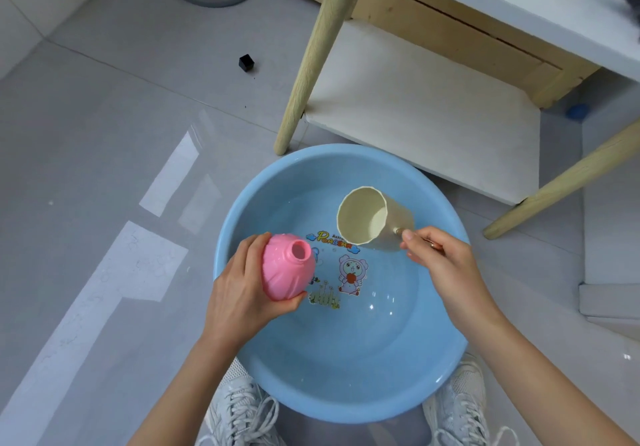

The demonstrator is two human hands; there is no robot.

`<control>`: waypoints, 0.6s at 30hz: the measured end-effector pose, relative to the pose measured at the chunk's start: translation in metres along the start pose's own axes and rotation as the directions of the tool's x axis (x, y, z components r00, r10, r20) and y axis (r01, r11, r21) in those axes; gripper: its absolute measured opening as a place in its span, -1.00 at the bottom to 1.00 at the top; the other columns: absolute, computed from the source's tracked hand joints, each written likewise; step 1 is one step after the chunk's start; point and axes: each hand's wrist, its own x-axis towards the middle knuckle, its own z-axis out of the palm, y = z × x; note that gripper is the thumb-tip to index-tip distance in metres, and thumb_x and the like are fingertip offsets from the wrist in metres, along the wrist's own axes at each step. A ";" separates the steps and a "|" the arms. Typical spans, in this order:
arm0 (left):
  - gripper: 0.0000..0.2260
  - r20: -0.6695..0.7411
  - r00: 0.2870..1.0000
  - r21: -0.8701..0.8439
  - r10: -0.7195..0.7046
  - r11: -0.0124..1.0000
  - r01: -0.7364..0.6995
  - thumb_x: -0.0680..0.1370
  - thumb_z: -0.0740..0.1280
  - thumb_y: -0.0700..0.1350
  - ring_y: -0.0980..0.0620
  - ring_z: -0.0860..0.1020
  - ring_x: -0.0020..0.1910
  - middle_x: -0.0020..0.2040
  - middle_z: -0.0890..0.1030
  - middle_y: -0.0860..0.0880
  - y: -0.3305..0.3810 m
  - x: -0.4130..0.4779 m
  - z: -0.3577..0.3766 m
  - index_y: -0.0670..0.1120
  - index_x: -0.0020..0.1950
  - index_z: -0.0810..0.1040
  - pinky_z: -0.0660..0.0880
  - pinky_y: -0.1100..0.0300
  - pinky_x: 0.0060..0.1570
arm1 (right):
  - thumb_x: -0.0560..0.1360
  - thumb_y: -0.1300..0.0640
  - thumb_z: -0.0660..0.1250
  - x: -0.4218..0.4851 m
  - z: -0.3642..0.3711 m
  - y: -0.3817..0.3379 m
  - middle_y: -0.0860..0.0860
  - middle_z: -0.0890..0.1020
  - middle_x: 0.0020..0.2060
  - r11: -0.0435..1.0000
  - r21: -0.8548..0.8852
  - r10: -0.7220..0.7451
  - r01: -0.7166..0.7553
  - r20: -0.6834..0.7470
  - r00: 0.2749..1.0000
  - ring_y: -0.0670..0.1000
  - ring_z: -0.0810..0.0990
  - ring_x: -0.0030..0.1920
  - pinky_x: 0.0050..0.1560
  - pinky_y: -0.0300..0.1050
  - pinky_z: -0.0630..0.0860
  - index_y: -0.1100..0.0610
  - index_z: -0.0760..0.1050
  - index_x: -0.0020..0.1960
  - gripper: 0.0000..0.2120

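- Grips the pink ribbed plastic bottle with the round open mouth (pixel 287 267) in the left hand (pixel 239 293), fingers and thumb curled round the belly. Holds it above the 9 o'clock side of the round light-blue plastic basin (pixel 346 407), mouth tipped toward 1 o'clock.
- Pinches the small side handle of the cream faceted plastic cup (pixel 367 217) between thumb and fingertips of the right hand (pixel 443 258). Holds the cup on its side at 1 o'clock in the basin, open end toward 9 o'clock, apart from the bottle. Contact between lower wall and the shallow clear water (pixel 374 324): impossible to tell.
- Looks like the set-up for scooping and pouring from cup into bottle.
- Wide cup rim against a narrow bottle mouth: risks sending most of a pour past the opening, down the bottle and over the left hand.
- Wet, smooth plastic in a one-handed grip: could twist or slip free, drop into the basin and splash.
- Thin pinch on a short handle: may let a loaded cup swing and dump early.
- Bottle near the rim at 9 o'clock: risks spill over the edge onto the glossy grey tiled floor (pixel 104 133), slick underfoot, close to the white mesh sneakers (pixel 239 407) at 7 and 5 o'clock.
- Pale wooden table leg (pixel 311 61) and white lower shelf (pixel 415 106) just beyond 12 o'clock: could catch a raised cup or get wet from a forward splash.
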 end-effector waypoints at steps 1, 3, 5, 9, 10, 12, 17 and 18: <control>-0.17 -0.001 1.000 0.003 0.006 1.000 -0.006 0.18 0.37 0.34 -0.09 0.57 -0.01 0.17 0.50 -0.06 -0.001 0.000 0.000 -0.12 0.30 0.35 0.55 0.11 -0.20 | 0.53 0.09 0.35 0.002 0.001 0.006 -0.12 0.64 -0.30 1.000 0.009 0.027 -0.027 -0.001 1.000 -0.10 0.58 -0.13 0.18 -0.06 0.47 0.16 0.58 -0.20 -0.82; -0.17 -0.011 1.000 0.007 0.009 1.000 -0.009 0.19 0.37 0.34 -0.09 0.56 0.03 0.20 0.49 -0.06 -0.002 0.000 0.001 -0.11 0.30 0.34 0.56 0.08 -0.18 | 0.53 0.09 0.35 0.006 0.003 0.021 -0.10 0.61 -0.33 0.999 -0.001 0.055 -0.055 -0.006 0.998 -0.06 0.55 -0.16 0.08 -0.12 0.47 0.19 0.56 -0.22 -0.79; -0.16 -0.011 1.000 0.020 0.006 1.000 -0.006 0.18 0.37 0.34 -0.10 0.56 0.09 0.26 0.50 -0.07 -0.003 0.000 0.003 -0.10 0.31 0.34 0.56 0.06 -0.10 | 0.53 0.09 0.36 0.010 0.006 0.035 0.01 0.58 -0.28 0.998 -0.051 0.046 -0.047 -0.013 0.999 -0.06 0.51 -0.20 -0.10 -0.28 0.41 0.16 0.54 -0.26 -0.78; -0.19 0.022 1.000 0.053 -0.016 0.998 0.015 0.16 0.37 0.34 -0.11 0.58 0.02 0.15 0.56 -0.05 0.002 0.002 0.003 -0.07 0.29 0.35 0.54 0.09 -0.11 | 0.51 0.14 0.39 0.016 0.006 0.054 0.08 0.53 -0.10 0.979 -0.195 -0.057 0.050 -0.030 0.998 -0.31 0.51 -0.20 -0.13 -0.54 0.34 0.05 0.52 -0.28 -0.81; -0.20 0.034 0.999 0.065 -0.022 0.998 0.019 0.16 0.37 0.34 -0.10 0.58 -0.01 0.11 0.57 -0.03 0.003 0.002 0.003 -0.06 0.28 0.36 0.54 0.10 -0.15 | 0.50 0.15 0.40 0.017 0.006 0.058 0.07 0.53 -0.07 0.968 -0.234 -0.097 0.088 -0.030 0.995 -0.31 0.52 -0.17 -0.09 -0.56 0.33 0.03 0.52 -0.27 -0.82; -0.21 0.055 0.998 0.100 -0.012 0.995 0.007 0.15 0.36 0.34 -0.09 0.58 -0.07 0.05 0.57 -0.02 0.004 0.002 0.002 -0.06 0.25 0.37 0.53 0.12 -0.22 | 0.48 0.15 0.42 0.018 0.005 0.066 0.03 0.51 -0.03 0.931 -0.325 -0.185 0.164 -0.035 0.982 -0.26 0.55 -0.15 -0.02 -0.57 0.31 0.03 0.53 -0.25 -0.85; -0.18 0.063 0.998 0.148 0.019 0.989 -0.028 0.10 0.58 0.20 -0.12 0.59 -0.06 0.06 0.58 -0.04 0.004 0.002 0.003 -0.08 0.24 0.38 0.53 0.11 -0.22 | 0.45 0.18 0.44 0.024 0.005 0.081 0.01 0.40 0.03 0.795 -0.521 -0.374 0.311 -0.016 0.927 -0.05 0.51 -0.07 0.07 -0.39 0.28 0.19 0.55 -0.20 -0.88; -0.16 0.060 0.998 0.153 0.014 0.988 -0.023 0.08 0.62 0.16 -0.12 0.59 -0.06 0.07 0.57 -0.04 0.003 0.002 0.003 -0.09 0.24 0.39 0.54 0.09 -0.21 | 0.45 0.17 0.44 0.026 0.006 0.083 0.03 0.40 0.04 0.770 -0.548 -0.394 0.328 -0.003 0.919 -0.01 0.50 -0.04 0.07 -0.37 0.27 0.19 0.54 -0.20 -0.87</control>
